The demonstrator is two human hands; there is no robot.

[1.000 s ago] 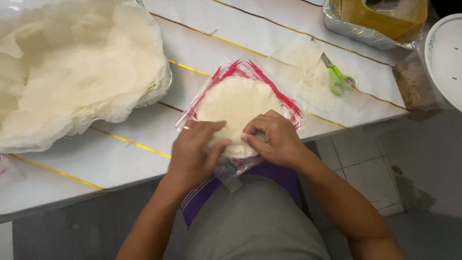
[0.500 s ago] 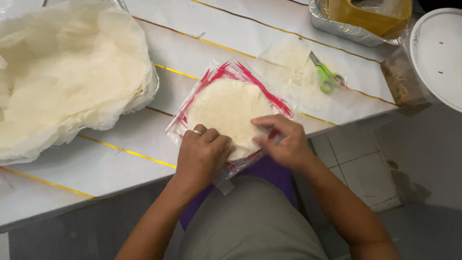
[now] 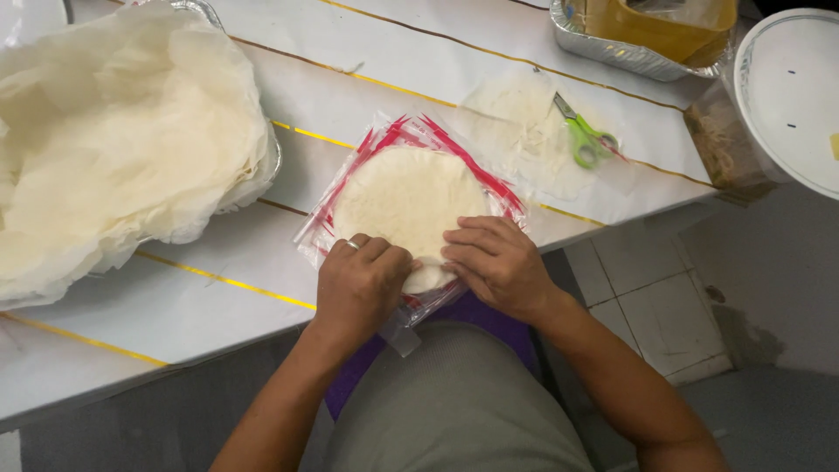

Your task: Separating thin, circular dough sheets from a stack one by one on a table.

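A round stack of pale flatbreads (image 3: 404,197) lies inside a clear plastic bag with red stripes (image 3: 476,170) at the near edge of a white table (image 3: 218,249). My left hand (image 3: 360,284) is curled over the bag's near end, with a ring on one finger. My right hand (image 3: 498,262) lies flat on the near right part of the bag, fingers pointing left. Both hands press the plastic by the bag's mouth, which hangs over the table edge.
A foil tray heaped with thin pale sheets (image 3: 114,140) fills the left. Green-handled scissors (image 3: 584,135) lie on a loose sheet to the right. Another foil tray (image 3: 629,52) sits at the back right, and a white round plate (image 3: 791,96) at far right.
Both hands have shifted slightly on the bag's near end; the left hand is now more curled, the right flatter. The bag stays in place.
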